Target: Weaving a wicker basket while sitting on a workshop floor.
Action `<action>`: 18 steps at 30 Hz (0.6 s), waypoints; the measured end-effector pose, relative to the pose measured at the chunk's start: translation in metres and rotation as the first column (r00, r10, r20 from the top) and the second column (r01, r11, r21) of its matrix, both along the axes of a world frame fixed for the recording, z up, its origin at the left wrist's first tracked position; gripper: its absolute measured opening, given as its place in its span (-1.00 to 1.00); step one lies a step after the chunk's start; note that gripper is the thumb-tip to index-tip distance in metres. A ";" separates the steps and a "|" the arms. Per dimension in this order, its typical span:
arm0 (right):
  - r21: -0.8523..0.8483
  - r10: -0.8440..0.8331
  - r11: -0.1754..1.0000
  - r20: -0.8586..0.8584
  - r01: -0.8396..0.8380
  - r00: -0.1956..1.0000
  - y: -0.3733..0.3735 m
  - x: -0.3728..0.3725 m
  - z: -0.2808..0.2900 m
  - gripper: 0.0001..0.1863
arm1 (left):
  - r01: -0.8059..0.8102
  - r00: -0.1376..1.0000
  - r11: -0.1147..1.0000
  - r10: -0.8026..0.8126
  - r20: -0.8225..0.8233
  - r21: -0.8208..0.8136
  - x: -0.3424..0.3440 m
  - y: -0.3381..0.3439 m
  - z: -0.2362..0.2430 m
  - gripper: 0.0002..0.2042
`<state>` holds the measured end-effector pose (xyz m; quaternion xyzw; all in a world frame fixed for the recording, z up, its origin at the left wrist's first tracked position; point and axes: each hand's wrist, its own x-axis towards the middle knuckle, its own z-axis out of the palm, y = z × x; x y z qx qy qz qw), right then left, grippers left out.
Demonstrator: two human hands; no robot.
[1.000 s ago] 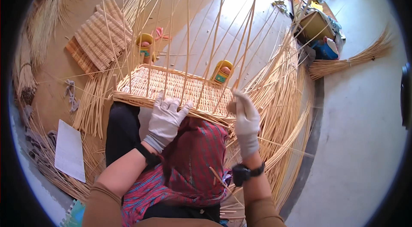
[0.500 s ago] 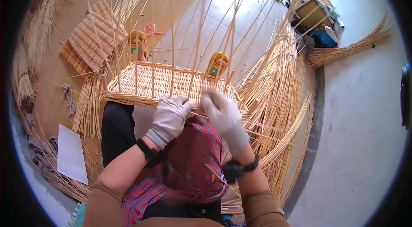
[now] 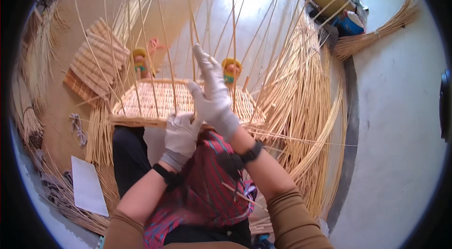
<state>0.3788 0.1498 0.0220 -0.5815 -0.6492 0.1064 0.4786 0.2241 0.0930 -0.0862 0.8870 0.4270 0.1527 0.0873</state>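
Observation:
A shallow woven wicker panel (image 3: 143,100) rests across my lap, with tall thin stakes (image 3: 163,23) rising from its near edge. My left hand (image 3: 181,133), in a pale work glove, is closed on that edge near the middle. My right hand (image 3: 214,96), gloved too, is raised over the panel just right of it. Its fingers stretch upward with the thumb apart, and one stake runs up beside them. Whether the palm touches a stake cannot be made out. Part of the panel is hidden behind both hands.
Long loose wicker rods (image 3: 292,93) lie heaped at my right, and a tied bundle (image 3: 376,37) lies beyond. Finished woven panels (image 3: 96,63) are stacked at the far left. Two small yellow-rimmed figures (image 3: 231,70) are by the panel's far edge. A white sheet (image 3: 88,185) lies at left.
My right hand has risen from the near edge, moving up and left, and its bent fingers have straightened. My left hand stays on the edge. The whole view has shifted slightly.

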 end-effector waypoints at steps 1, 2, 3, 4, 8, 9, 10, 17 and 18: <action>0.045 0.004 0.999 0.060 -0.007 0.998 -0.037 0.007 0.023 -0.37 | 0.033 0.999 0.999 -0.034 0.037 0.010 0.003 -0.001 0.017 -0.54; -0.038 -0.054 0.998 0.061 0.056 0.997 -0.063 0.029 0.019 -0.46 | 0.028 0.998 0.993 -0.034 0.052 0.111 0.002 -0.004 0.025 -0.55; -0.115 -0.107 0.987 0.070 0.115 0.992 -0.089 0.054 0.007 -0.55 | 0.016 0.997 0.976 -0.032 0.071 0.216 0.002 -0.004 0.032 -0.56; -0.276 -0.353 0.909 -0.118 0.311 0.928 -0.117 0.083 -0.027 -0.70 | 0.011 0.994 0.948 -0.047 0.103 0.319 0.011 -0.004 0.036 -0.57; -0.421 -0.360 0.889 -0.396 0.181 0.845 -0.153 0.075 -0.012 -0.70 | 0.194 0.976 0.952 -0.212 0.055 0.239 0.032 0.001 0.054 -0.43; -0.652 -0.385 0.757 -0.399 0.037 0.833 -0.150 0.069 0.004 -0.66 | 0.169 0.977 0.975 -0.185 -0.108 -0.141 0.035 0.002 0.042 -0.52; -0.730 -0.455 0.683 -0.463 -0.035 0.761 -0.152 0.073 0.002 -0.64 | 0.169 0.977 0.979 -0.181 -0.110 -0.115 0.040 0.003 0.041 -0.55; -0.692 -0.648 0.716 -0.710 -0.099 0.274 -0.188 0.080 -0.063 -0.56 | 0.228 0.972 0.973 -0.226 0.058 -0.020 0.039 0.001 0.033 -0.65; -0.717 -0.693 0.672 -0.697 -0.184 0.186 -0.190 0.074 -0.061 -0.56 | 0.228 0.970 0.973 -0.225 0.097 -0.024 0.032 0.002 0.039 -0.66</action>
